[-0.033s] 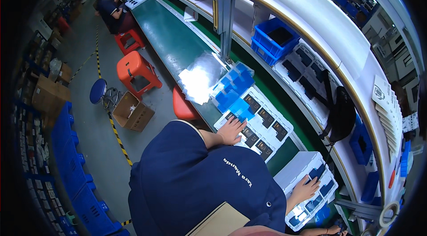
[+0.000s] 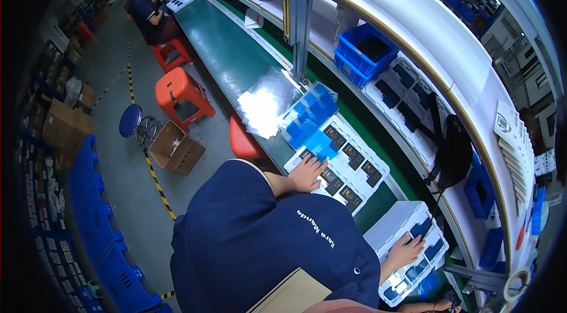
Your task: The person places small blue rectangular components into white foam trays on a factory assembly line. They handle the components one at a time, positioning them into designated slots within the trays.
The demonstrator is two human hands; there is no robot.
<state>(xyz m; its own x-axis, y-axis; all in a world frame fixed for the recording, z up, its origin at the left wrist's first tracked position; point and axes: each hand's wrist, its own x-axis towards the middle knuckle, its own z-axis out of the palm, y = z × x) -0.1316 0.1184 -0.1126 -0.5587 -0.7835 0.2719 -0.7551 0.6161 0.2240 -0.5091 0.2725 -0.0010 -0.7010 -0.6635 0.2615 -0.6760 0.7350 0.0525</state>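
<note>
My left hand [image 2: 306, 175] lies with its fingers stretched over the near left part of a white plastic tray [image 2: 371, 194]. In this tray's pockets sit several flat black rectangular pieces [image 2: 354, 157] with small markings. Blue film [image 2: 322, 146] covers the tray's far left corner, just beyond my left fingertips. Off to the right, my right hand [image 2: 406, 250] rests, fingers apart, on the top of a stack of white trays [image 2: 384, 223]. Dark blue shiny flat pieces [image 2: 434, 248] lie in that top tray around my fingers. What is under either palm is hidden.
Clear plastic bags [image 2: 266, 100] glare on the green bench [image 2: 215, 26]. Blue bins [image 2: 365, 53] and a black bag [image 2: 453, 153] are on the shelf side. Orange stools [image 2: 180, 97] and a cardboard box [image 2: 176, 149] stand left. A co-worker [image 2: 150, 12] sits at the far end.
</note>
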